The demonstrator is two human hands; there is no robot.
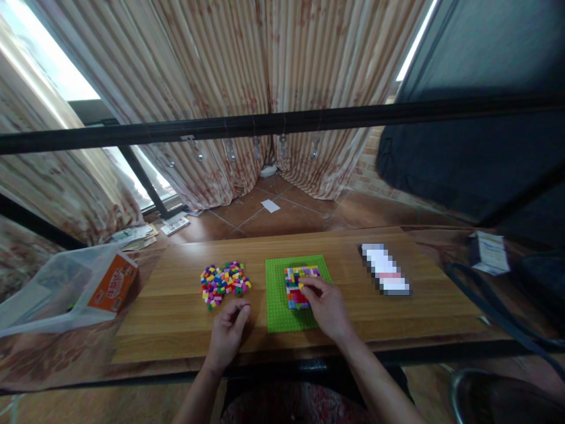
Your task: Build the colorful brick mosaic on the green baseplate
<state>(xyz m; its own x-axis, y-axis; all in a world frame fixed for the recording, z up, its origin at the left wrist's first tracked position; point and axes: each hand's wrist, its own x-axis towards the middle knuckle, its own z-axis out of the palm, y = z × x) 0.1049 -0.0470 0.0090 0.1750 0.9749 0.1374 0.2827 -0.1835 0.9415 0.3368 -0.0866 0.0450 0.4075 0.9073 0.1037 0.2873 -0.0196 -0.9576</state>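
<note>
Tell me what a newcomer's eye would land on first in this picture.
First, the bright green square plastic baseplate in the middle of the long wooden table, bearing a patch of multicoloured small bricks with the right hand resting on it. Next, the loose heap of multicoloured plastic bricks to the left of the plate, with the left hand half curled just in front of it, touching nothing that can be made out.

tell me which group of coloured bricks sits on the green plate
The brick patch under the right hand, pressed onto the green baseplate; the loose pile lies on bare table.
</note>
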